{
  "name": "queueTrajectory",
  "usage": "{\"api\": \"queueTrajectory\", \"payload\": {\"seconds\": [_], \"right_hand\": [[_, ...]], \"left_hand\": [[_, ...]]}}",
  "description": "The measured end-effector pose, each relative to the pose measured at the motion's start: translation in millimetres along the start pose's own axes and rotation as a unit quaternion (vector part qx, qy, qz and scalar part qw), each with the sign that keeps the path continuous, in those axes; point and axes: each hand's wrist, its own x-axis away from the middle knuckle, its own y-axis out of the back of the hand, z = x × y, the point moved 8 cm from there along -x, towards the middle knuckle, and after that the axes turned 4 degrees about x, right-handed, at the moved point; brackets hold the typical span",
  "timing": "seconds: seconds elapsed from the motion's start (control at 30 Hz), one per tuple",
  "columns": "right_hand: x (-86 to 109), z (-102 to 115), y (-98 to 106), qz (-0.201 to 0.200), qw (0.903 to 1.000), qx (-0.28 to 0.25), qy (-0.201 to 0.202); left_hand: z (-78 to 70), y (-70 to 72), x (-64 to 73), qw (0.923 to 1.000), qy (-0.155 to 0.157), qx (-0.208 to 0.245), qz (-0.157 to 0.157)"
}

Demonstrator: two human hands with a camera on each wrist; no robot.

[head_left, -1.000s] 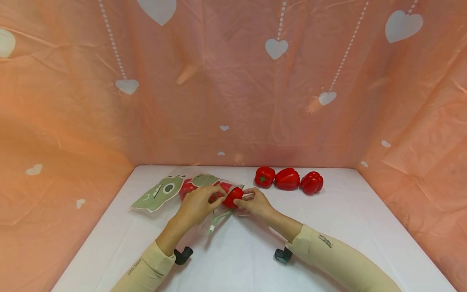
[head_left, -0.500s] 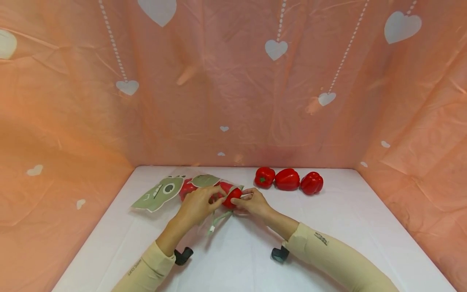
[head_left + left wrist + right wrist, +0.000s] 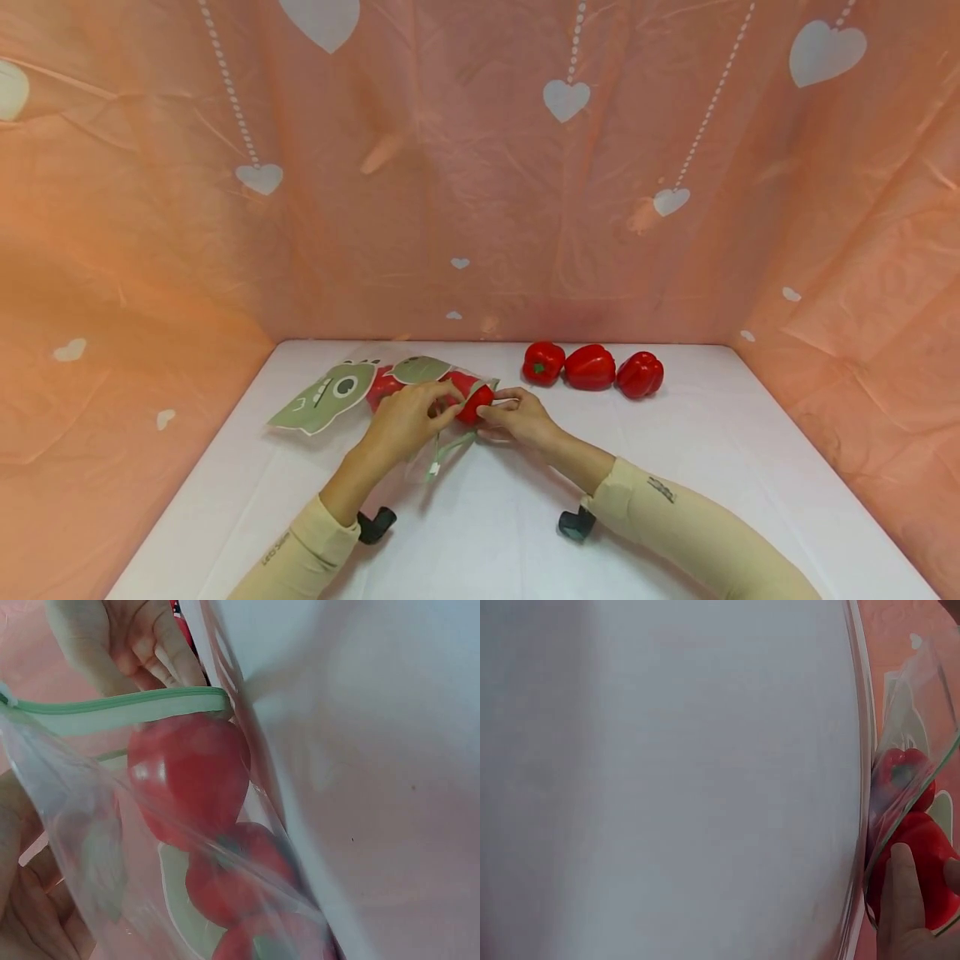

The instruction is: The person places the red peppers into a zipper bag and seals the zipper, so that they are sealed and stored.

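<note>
A clear zip bag (image 3: 352,392) printed with a green dinosaur face lies on the white table (image 3: 675,467), with red peppers (image 3: 191,784) inside it. My left hand (image 3: 408,417) grips the bag's mouth from the left. My right hand (image 3: 521,414) pinches the green zip strip (image 3: 112,712) at the mouth from the right. A red pepper (image 3: 471,398) sits right at the opening between the two hands; the right wrist view shows it (image 3: 919,866) beside my thumb. The bag's clear wall (image 3: 911,787) shows there too.
Three more red peppers (image 3: 592,367) stand in a row at the back of the table, right of the bag. Pink sheeting with white hearts (image 3: 480,167) walls the table on three sides. Black wrist camera mounts (image 3: 375,525) hang under both forearms.
The pepper at the bag's mouth has slipped slightly further left into the bag. Both hands have stayed at the mouth, shifting only a little.
</note>
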Motion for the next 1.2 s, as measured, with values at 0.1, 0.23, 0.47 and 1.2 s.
{"api": "queueTrajectory", "payload": {"seconds": [0.1, 0.23, 0.47, 1.2], "right_hand": [[-2.2, -0.6, -2.7, 0.005, 1.0, -0.006, 0.0], [-4.4, 0.6, -5.1, 0.01, 0.9999, 0.006, 0.007], [-7.5, 4.6, -9.2, 0.0, 0.9989, 0.036, 0.03], [-15.8, 7.9, -18.4, -0.007, 0.9995, 0.02, 0.024]], "left_hand": [[-0.1, -0.1, -0.1, 1.0, -0.001, 0.001, 0.0], [0.3, -0.2, -0.1, 1.0, 0.001, 0.003, 0.0], [1.2, -0.7, -0.9, 1.0, 0.007, 0.001, -0.001], [3.1, 0.5, -0.9, 0.9998, 0.017, -0.005, 0.006]]}}
